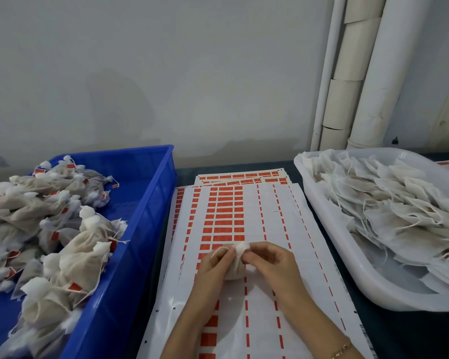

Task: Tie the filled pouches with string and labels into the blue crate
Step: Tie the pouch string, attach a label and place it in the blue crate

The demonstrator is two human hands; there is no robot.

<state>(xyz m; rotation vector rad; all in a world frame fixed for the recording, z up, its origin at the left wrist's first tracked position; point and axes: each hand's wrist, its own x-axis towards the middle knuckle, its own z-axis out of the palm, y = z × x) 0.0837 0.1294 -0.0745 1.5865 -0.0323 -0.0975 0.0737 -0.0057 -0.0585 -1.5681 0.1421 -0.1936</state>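
Both hands meet over the middle of the counter [399, 340], working on a single filled pouch [234, 271]; the left hand [211, 268] is curled around the pouch's side with its thumb and fingertips pinched at the gathered neck, where a loop of white string [216, 252] shows against the knuckles; the right hand [271, 264] is likewise closed, its fingertips nipping the bunched white top of the pouch from the other side. The pouch sits low between the palms, just above the label sheets [270, 216], and whether its base touches the paper cannot be told.

The step in hand appears to be the tying itself: the neck is gathered and the string is being drawn or knotted around it; no red label can be seen on this pouch, though the hands may be hiding one.

To the left stands the blue crate [151, 203], already piled with tied pouches [70, 250] that carry small red tags; to the right the white tray [347, 268] holds a heap of flat untied pouches [389, 203] with loose strings.

The next move probably calls for cinching the knot tight without tearing the thin fabric, then taking a red label from the sheet below; after that the finished pouch would go left into the crate, and a fresh one would be drawn from the tray.
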